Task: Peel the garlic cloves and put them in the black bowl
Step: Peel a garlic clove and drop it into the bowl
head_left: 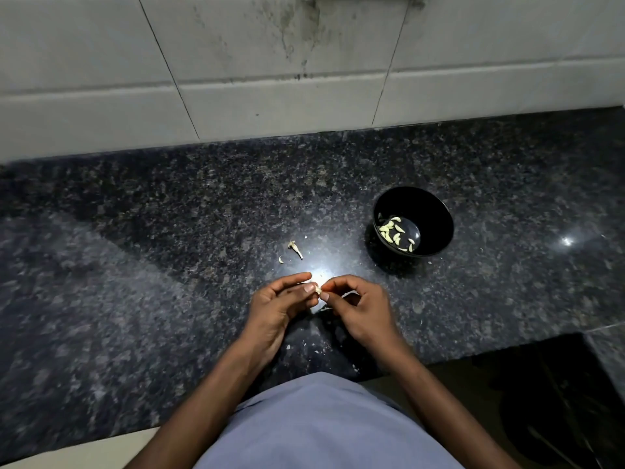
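Both hands meet over the dark granite counter [169, 231], just in front of my body. My left hand [280, 304] pinches a small pale garlic clove [317, 288] between thumb and fingers. My right hand [358, 304] pinches the same clove's skin from the right with thumb and forefinger. The black bowl [429, 211] stands to the upper right of my hands and holds several peeled cloves [394, 233] on its bottom. Most of the clove is hidden by my fingertips.
A garlic stem scrap [296, 248] and a bit of skin [281, 259] lie on the counter beyond my left hand. Small skin flakes [306, 345] are scattered near the counter's front edge. A tiled wall [270, 62] rises behind. The counter steps back at the lower right [541, 367].
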